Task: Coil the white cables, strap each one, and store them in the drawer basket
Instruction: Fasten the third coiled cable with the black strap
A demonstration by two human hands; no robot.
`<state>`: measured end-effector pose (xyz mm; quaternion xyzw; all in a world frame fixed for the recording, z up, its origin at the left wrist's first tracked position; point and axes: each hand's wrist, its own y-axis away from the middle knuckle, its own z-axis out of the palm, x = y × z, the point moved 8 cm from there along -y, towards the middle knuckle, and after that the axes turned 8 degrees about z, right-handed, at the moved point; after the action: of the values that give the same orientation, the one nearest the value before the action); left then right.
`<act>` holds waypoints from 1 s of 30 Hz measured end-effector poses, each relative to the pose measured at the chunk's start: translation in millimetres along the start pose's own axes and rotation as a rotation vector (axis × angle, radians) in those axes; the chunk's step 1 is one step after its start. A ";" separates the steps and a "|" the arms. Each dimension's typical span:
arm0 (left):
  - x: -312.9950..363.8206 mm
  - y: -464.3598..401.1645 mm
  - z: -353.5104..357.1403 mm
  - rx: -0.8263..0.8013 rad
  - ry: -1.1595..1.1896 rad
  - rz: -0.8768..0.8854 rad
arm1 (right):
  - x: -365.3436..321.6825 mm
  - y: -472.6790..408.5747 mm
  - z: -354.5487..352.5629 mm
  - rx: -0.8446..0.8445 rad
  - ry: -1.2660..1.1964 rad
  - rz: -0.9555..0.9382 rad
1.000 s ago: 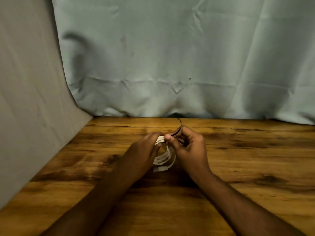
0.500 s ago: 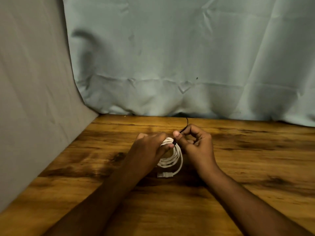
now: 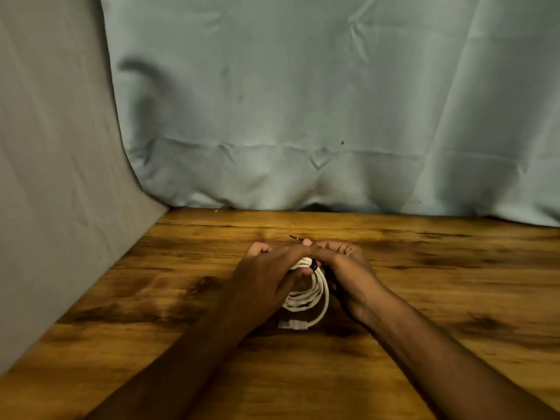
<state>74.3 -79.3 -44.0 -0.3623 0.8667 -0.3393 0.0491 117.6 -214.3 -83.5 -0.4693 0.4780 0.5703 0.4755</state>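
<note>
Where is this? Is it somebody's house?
Hard to say. It looks like a makeshift filming corner: a wooden table with pale cloth sheets hung behind and beside it. Two hands strap a coiled white cable there.

The left hand [image 3: 266, 277] covers the left half of the coiled white cable [image 3: 312, 295] at centre frame, so the loops there cannot be seen. The right hand [image 3: 345, 274] hides the coil's upper right edge. A thin black strap [image 3: 314, 264] shows only as a small band at the top of the coil; the rest of it lies under the fingers, apart from a blurred dark tip poking out above them. Both forearms are cut off by the bottom edge. The wooden surface [image 3: 454, 283] runs out of frame at right and bottom.
</note>
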 end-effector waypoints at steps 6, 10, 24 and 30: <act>-4.5 1.4 -3.1 0.043 0.034 -0.057 | 2.1 4.6 8.1 -0.049 0.012 0.009; -15.3 2.8 -4.3 0.094 0.094 -0.128 | 1.6 3.8 9.6 -0.062 0.005 -0.032; -52.5 14.3 15.7 -0.044 0.421 -0.507 | -26.3 21.2 21.8 0.083 0.780 -0.641; -50.7 16.6 19.0 -0.004 0.765 -0.641 | -41.2 40.0 32.5 0.199 1.054 -0.925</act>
<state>107.9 -47.8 -77.1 -0.4603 0.6684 -0.4440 -0.3798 79.8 -189.7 -35.4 -0.7922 0.4461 -0.0396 0.4146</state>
